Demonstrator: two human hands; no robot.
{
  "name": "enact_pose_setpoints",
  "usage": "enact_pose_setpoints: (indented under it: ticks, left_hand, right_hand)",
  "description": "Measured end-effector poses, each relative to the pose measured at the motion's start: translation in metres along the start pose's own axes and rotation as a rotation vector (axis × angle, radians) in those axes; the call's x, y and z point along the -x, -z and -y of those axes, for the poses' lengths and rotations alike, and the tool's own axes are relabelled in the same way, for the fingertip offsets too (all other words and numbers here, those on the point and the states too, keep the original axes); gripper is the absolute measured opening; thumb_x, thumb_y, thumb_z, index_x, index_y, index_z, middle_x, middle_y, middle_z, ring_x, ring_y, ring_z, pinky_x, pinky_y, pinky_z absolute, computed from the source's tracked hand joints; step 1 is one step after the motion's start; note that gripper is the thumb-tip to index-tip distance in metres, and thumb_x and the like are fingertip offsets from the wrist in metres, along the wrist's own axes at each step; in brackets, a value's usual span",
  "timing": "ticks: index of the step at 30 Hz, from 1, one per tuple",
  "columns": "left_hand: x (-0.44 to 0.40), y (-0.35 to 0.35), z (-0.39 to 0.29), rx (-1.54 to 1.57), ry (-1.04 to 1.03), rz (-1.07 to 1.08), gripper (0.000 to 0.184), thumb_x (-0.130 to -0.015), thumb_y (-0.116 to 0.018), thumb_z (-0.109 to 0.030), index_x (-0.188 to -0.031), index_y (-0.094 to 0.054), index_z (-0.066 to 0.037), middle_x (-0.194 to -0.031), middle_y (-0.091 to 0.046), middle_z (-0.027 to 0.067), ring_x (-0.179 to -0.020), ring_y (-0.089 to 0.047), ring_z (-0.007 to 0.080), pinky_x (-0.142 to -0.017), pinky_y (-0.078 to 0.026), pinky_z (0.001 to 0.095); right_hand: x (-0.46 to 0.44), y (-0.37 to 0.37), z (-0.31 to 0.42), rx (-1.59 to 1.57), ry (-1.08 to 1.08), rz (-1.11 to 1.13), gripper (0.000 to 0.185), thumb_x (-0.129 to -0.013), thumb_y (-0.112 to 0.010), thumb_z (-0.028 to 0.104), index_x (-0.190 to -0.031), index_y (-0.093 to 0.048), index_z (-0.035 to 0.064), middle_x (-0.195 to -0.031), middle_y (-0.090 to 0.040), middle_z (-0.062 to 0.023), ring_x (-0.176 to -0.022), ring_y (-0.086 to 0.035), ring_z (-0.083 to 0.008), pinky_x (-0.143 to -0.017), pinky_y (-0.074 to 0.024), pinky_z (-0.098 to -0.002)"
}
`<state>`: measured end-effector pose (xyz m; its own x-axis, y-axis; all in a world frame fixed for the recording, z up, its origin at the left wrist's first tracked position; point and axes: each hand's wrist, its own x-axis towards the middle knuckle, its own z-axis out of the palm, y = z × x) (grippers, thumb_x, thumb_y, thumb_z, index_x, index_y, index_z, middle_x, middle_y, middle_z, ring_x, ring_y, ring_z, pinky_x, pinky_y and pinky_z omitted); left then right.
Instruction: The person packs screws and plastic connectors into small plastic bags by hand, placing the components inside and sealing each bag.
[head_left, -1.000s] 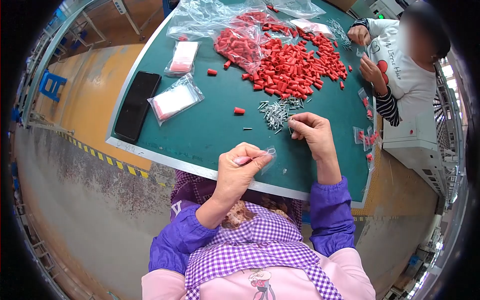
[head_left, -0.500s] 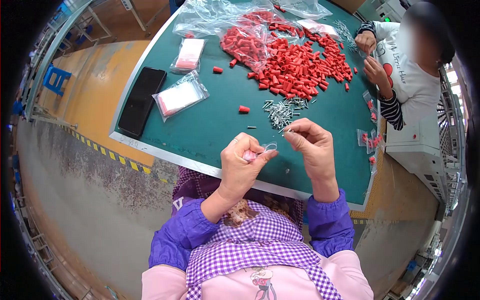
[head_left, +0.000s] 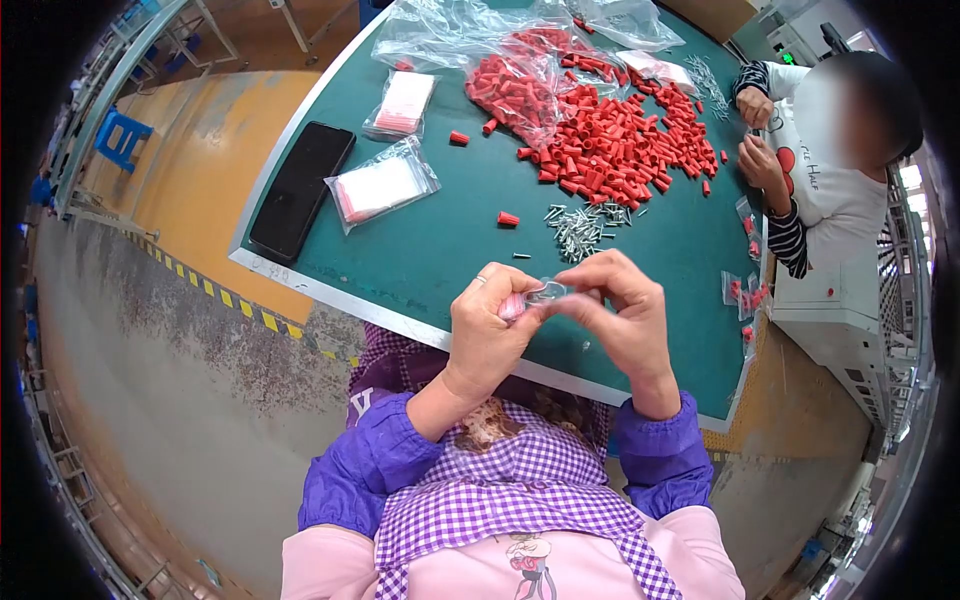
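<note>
In my left hand (head_left: pixel 490 318) is a small clear plastic bag (head_left: pixel 545 292) with pink at its closed-in end, gripped between thumb and fingers, its mouth spread in a loop. The thumb and forefinger of my right hand (head_left: pixel 622 308) are pinched together at that mouth, touching or just beside it; what they hold is hidden. Just beyond my hands lies a pile of small silver screws (head_left: pixel 580 235), with one loose screw (head_left: pixel 521 256) to the left. Behind it spreads a large heap of red ribbed caps (head_left: pixel 610 150), and a single red cap (head_left: pixel 508 219) sits apart.
Two packs of small clear bags (head_left: pixel 385 187) (head_left: pixel 405 103) and a black phone (head_left: pixel 302 190) lie on the green table (head_left: pixel 420 270). Large plastic sheeting (head_left: pixel 430 35) covers the back. Across the right edge, a co-worker's hands (head_left: pixel 762 160) work near small filled bags (head_left: pixel 742 292).
My right hand has moved left to the bag's mouth; a small silver piece at its fingertips before is now hidden. The whole view has shifted slightly.
</note>
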<state>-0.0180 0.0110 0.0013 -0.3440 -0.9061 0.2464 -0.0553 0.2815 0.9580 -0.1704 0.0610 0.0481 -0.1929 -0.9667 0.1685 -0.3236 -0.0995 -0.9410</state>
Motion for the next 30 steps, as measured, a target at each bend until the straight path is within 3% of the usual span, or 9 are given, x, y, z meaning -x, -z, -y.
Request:
enact_pose_setpoints:
  ticks: [4,11,14,16,18,24,26,28,30]
  left_hand:
    - [0.003,0.005,0.000,0.021,0.046,-0.021,0.022,-0.069,-0.079,-0.003,-0.084,-0.063,0.000,-0.081,-0.061,0.0063,-0.073,-0.057,0.0128,-0.065,-0.045,0.0251]
    - [0.004,0.013,0.001,0.025,0.030,-0.063,0.022,-0.071,-0.079,-0.002,-0.083,-0.062,0.001,-0.083,-0.060,0.0055,-0.074,-0.056,0.0117,-0.066,-0.045,0.0242]
    - [0.004,0.017,0.001,0.027,0.051,-0.078,0.021,-0.071,-0.079,-0.001,-0.083,-0.062,0.001,-0.082,-0.060,0.0055,-0.074,-0.056,0.0115,-0.066,-0.045,0.0241]
    - [0.003,0.020,0.002,0.038,0.073,-0.094,0.020,-0.072,-0.078,-0.001,-0.083,-0.062,0.001,-0.082,-0.060,0.0055,-0.074,-0.056,0.0115,-0.066,-0.045,0.0240]
    - [0.002,0.021,0.001,0.026,0.080,-0.084,0.019,-0.073,-0.078,-0.001,-0.082,-0.062,0.001,-0.082,-0.060,0.0051,-0.075,-0.057,0.0113,-0.067,-0.045,0.0238]
    - [-0.003,0.017,0.001,0.063,0.067,-0.085,0.018,-0.073,-0.078,-0.003,-0.082,-0.062,0.001,-0.081,-0.060,0.0051,-0.074,-0.057,0.0109,-0.066,-0.045,0.0234]
    - [-0.006,0.019,0.000,0.028,0.054,-0.092,0.019,-0.073,-0.078,-0.003,-0.082,-0.062,0.001,-0.081,-0.061,0.0053,-0.074,-0.057,0.0108,-0.066,-0.045,0.0235]
    - [-0.008,0.021,0.000,-0.007,0.038,-0.091,0.019,-0.073,-0.078,-0.003,-0.083,-0.062,0.001,-0.081,-0.061,0.0056,-0.073,-0.057,0.0108,-0.065,-0.045,0.0236]
    - [-0.011,0.022,0.003,0.007,0.042,-0.119,0.020,-0.072,-0.079,-0.005,-0.083,-0.063,0.001,-0.080,-0.061,0.0059,-0.072,-0.057,0.0115,-0.065,-0.045,0.0241]
  right_hand:
    - [-0.020,-0.004,-0.021,-0.020,-0.074,-0.145,0.014,-0.078,-0.069,0.002,-0.091,-0.068,0.0031,-0.082,-0.060,-0.0039,-0.066,-0.053,-0.0087,-0.057,-0.0418,-0.0221]
    - [-0.064,-0.041,-0.039,0.628,0.247,0.076,0.023,-0.079,-0.065,0.004,-0.101,-0.063,0.0065,-0.097,-0.061,-0.0135,-0.083,-0.062,-0.0327,-0.071,-0.0505,-0.0393]
    - [-0.071,-0.038,-0.050,0.770,0.307,0.112,0.014,-0.080,-0.061,0.005,-0.093,-0.060,0.0077,-0.094,-0.060,-0.0117,-0.076,-0.063,-0.0332,-0.064,-0.0524,-0.0410]
    - [-0.079,-0.030,-0.049,0.737,0.374,-0.130,0.009,-0.081,-0.059,0.005,-0.090,-0.060,0.0074,-0.090,-0.060,-0.0120,-0.074,-0.063,-0.0330,-0.062,-0.0523,-0.0410]
    - [-0.088,-0.017,-0.043,0.763,0.322,-0.166,0.009,-0.082,-0.058,0.005,-0.090,-0.061,0.0070,-0.089,-0.060,-0.0121,-0.074,-0.063,-0.0327,-0.063,-0.0524,-0.0404]
    - [-0.110,-0.009,-0.060,1.043,0.264,0.071,0.016,-0.084,-0.059,0.009,-0.099,-0.063,0.0049,-0.091,-0.057,-0.0135,-0.082,-0.061,-0.0333,-0.070,-0.0497,-0.0438]
    - [-0.113,-0.013,-0.054,1.184,0.246,0.105,0.011,-0.081,-0.051,0.001,-0.089,-0.057,0.0033,-0.089,-0.057,-0.0128,-0.084,-0.063,-0.0310,-0.071,-0.0524,-0.0410]
    - [-0.115,-0.010,-0.053,1.133,0.279,0.063,0.009,-0.079,-0.056,0.001,-0.087,-0.059,0.0018,-0.087,-0.060,-0.0133,-0.081,-0.064,-0.0316,-0.069,-0.0519,-0.0398]
    - [-0.112,-0.007,-0.042,0.597,0.255,-0.030,0.012,-0.076,-0.064,0.002,-0.087,-0.063,0.0003,-0.081,-0.064,-0.0136,-0.071,-0.064,-0.0266,-0.064,-0.0508,-0.0347]
